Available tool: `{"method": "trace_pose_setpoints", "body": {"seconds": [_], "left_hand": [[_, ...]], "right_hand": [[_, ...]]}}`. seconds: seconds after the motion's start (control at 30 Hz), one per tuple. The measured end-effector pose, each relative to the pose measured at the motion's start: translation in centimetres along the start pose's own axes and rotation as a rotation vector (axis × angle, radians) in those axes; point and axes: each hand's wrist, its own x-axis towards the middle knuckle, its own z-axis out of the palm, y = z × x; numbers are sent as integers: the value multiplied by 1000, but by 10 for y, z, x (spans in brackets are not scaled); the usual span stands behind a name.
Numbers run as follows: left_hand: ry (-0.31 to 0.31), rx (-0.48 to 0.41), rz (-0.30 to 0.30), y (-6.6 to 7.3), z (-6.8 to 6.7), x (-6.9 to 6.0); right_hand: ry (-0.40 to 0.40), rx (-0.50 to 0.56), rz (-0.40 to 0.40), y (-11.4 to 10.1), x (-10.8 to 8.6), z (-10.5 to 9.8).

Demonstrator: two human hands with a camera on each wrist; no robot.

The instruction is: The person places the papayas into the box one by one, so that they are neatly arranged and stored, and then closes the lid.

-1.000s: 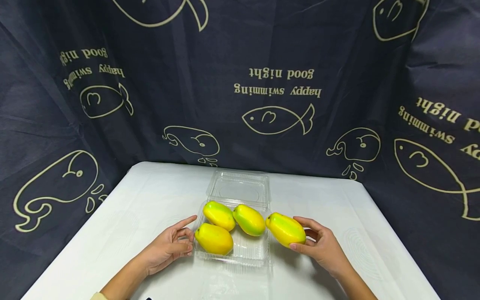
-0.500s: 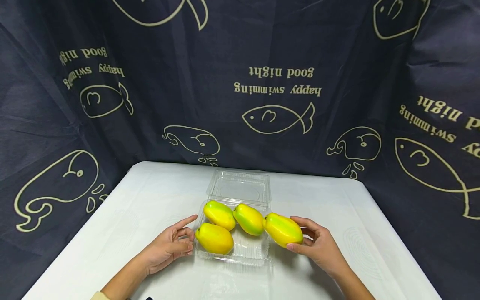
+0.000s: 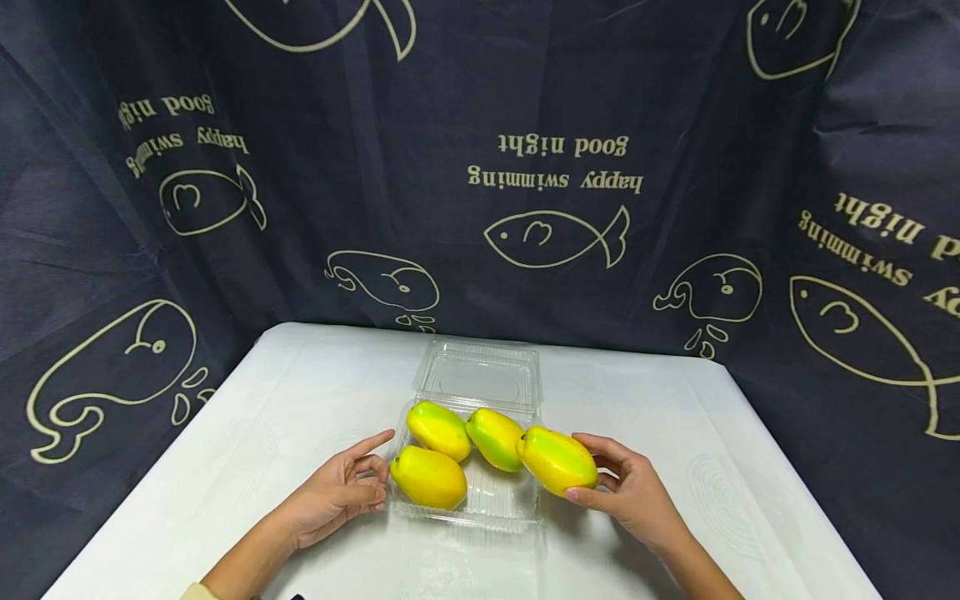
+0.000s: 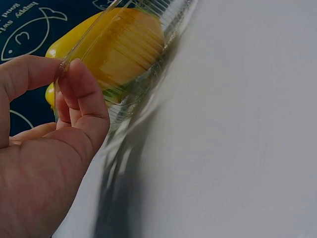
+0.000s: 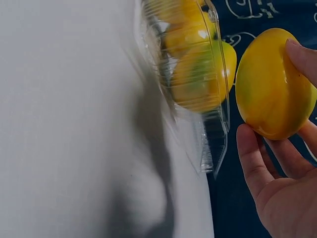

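A clear plastic clamshell box (image 3: pixel 498 500) stands open on the table, its lid (image 3: pixel 478 372) laid back away from me. Three yellow-green mangoes lie in it: a far-left mango (image 3: pixel 439 431), a near-left mango (image 3: pixel 429 477) and a far-right mango (image 3: pixel 496 439). My left hand (image 3: pixel 336 498) pinches the box's left rim between thumb and fingers, as the left wrist view also shows around the rim (image 4: pixel 61 67). Another mango (image 3: pixel 557 462) is gripped by my right hand (image 3: pixel 630 492), raised over the box's right edge. In the right wrist view this mango (image 5: pixel 272 84) is apart from the box wall.
A white cloth covers the table (image 3: pixel 300 417). Behind and at both sides hangs a dark curtain (image 3: pixel 420 167) with fish and whale drawings. A small dark object (image 3: pixel 297 597) shows at the bottom edge of the head view.
My right hand has moved slowly left with its mango, which now overlaps the box's right edge and the far-right mango in the head view. My left hand has stayed on the rim.
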Motion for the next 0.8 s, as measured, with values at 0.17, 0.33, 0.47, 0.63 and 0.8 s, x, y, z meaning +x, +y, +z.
{"method": "trace_pose_setpoints", "body": {"seconds": [0.17, 0.33, 0.47, 0.63, 0.8], "left_hand": [[0, -6, -2, 0, 0, 0], [-3, -10, 1, 0, -1, 0], [-6, -12, 4, -1, -1, 0], [-9, -19, 6, 0, 0, 0], [-24, -24, 27, 1, 1, -1]], "right_hand": [[-9, 4, -17, -1, 1, 2], [-30, 10, -30, -1, 3, 5], [-46, 8, -37, -2, 4, 8], [-66, 13, -66, -1, 7, 9], [-79, 9, -70, -1, 8, 10]]}}
